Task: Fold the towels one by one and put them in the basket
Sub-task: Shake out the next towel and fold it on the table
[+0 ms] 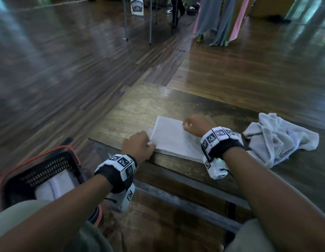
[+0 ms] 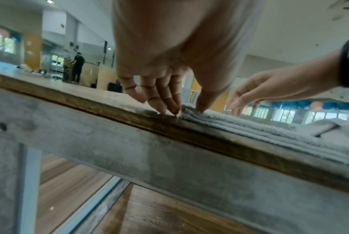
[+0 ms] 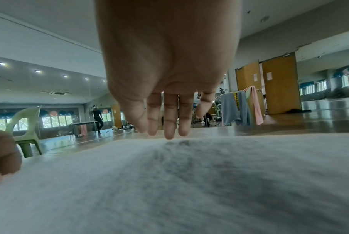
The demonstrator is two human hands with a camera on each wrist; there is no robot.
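Observation:
A folded white towel [image 1: 174,140] lies flat near the front edge of the wooden table [image 1: 132,110]. My left hand [image 1: 149,142] is at its near left corner. In the left wrist view the thumb [image 2: 201,106] sits on top of the folded towel [image 2: 249,126], with the fingertips [image 2: 169,109] against its edge on the table, pinching the corner. My right hand [image 1: 187,124] is over the towel's far right part. Its straight fingers [image 3: 169,126] point down and touch the folded towel [image 3: 189,182]. A crumpled white towel [image 1: 278,139] lies on the table to the right.
A black basket [image 1: 39,171] with an orange rim stands on the floor at the lower left, holding a folded white towel [image 1: 54,186]. Coloured cloths hang on a rack [image 1: 221,20] far behind. A green chair [image 3: 27,126] and people stand further off.

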